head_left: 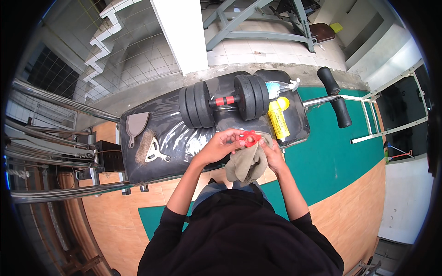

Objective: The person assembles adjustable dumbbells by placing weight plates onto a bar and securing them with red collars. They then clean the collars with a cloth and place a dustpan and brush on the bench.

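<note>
My left hand [220,146] pinches a red star-shaped dumbbell collar nut [256,137] in front of my body. A grey-green cloth [246,164] hangs below and behind the nut, and my right hand [274,157] is closed on its upper right part beside the nut. Beyond my hands, a dumbbell [225,100] with black plates and a red and black grip lies across the black padded bench [172,140]. At its right are a yellow canister [278,123] with a round yellow cap and a clear spray bottle [279,87] lying down.
A small grey dustpan [137,127] and a hand brush [151,151] with a white handle lie on the bench's left part. Chrome rails [69,102] stand at the left. Black foam rollers [340,113] stick out at the right, above a green mat [338,170].
</note>
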`<state>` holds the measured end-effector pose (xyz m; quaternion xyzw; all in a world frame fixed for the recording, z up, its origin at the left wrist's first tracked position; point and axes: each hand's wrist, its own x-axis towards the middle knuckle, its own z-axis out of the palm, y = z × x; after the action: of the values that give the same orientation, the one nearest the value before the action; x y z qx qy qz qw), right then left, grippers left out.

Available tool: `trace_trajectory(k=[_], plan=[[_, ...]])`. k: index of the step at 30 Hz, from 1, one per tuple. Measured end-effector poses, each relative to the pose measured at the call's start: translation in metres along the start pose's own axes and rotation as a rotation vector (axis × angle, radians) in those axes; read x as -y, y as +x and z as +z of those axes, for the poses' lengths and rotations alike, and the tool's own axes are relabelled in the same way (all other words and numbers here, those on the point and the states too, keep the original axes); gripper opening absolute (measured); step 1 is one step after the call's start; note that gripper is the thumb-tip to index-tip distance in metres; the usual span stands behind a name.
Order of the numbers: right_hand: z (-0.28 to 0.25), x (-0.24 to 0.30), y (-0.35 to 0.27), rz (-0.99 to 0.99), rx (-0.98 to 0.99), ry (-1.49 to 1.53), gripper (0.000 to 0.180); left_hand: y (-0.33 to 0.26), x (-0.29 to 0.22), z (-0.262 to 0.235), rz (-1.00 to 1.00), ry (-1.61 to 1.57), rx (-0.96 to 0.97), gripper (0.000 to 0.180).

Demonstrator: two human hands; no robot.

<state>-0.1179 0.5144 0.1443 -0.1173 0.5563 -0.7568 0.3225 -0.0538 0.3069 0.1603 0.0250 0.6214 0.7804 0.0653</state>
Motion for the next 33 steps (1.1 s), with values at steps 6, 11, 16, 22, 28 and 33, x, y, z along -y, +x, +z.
trace_trajectory(k=[6,11,16,22,28,33], plan=[[0.008,0.011,0.001,-0.03,-0.063,-0.088,0.031,-0.004,0.009,0.006,0.129,-0.016,-0.154,0.021],[0.012,0.014,0.005,-0.039,-0.186,-0.126,0.029,-0.001,-0.011,0.016,-0.027,-0.103,-0.124,0.027],[0.006,0.011,0.013,-0.128,-0.318,-0.172,0.035,0.001,-0.008,0.017,0.016,-0.086,-0.168,0.026],[0.012,0.015,0.006,-0.532,-0.239,-0.783,0.04,0.009,0.002,0.019,0.162,0.318,-0.313,0.021],[0.016,0.018,-0.012,-0.541,-0.149,-1.268,0.053,0.008,0.019,0.019,0.113,0.217,-0.25,0.022],[0.003,0.021,-0.002,-0.503,-0.316,-0.86,0.037,0.011,0.024,0.023,-0.004,0.049,-0.258,0.022]])
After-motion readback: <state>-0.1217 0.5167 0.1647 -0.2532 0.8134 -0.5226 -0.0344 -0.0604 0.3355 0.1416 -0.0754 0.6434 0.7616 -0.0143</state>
